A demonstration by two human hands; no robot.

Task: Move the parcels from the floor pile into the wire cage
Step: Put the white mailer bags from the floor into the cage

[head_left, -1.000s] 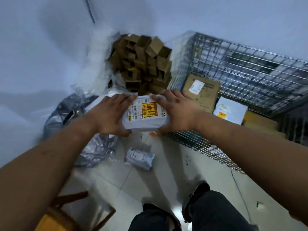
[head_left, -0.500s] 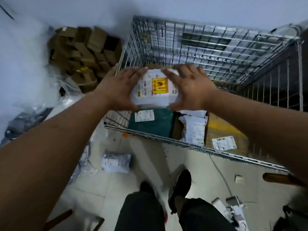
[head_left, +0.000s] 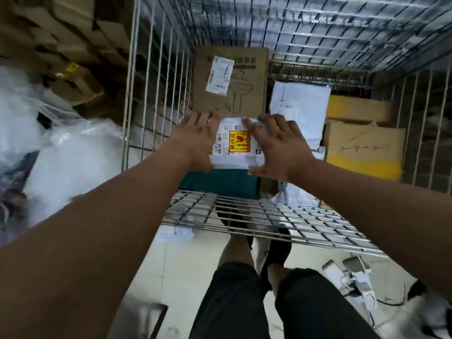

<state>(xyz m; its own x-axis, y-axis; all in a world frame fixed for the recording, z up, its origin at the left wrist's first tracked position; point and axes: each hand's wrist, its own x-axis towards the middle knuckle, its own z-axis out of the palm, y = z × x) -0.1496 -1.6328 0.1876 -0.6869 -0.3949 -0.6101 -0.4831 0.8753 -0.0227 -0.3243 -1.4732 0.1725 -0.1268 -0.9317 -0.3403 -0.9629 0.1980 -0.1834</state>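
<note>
You've brought the white parcel (head_left: 236,145) into the wire cage (head_left: 244,217), left hand (head_left: 195,140) and right hand (head_left: 277,146) with fingers (head_left: 197,118) curled round its sides, keeping it level above the teal box (head_left: 220,182).

The left hand (head_left: 195,140) and right hand (head_left: 278,148) reach over the near rim of the wire cage (head_left: 269,217). Between them they hold a white parcel (head_left: 234,152) with a yellow label, one hand on each side. Under it lies a dark green parcel (head_left: 220,182). Farther in sit a brown cardboard box (head_left: 247,77), a white bag (head_left: 300,106) and, at right, yellow boxes (head_left: 364,148). Clear plastic wrap (head_left: 73,155) lies left of the cage.
</note>
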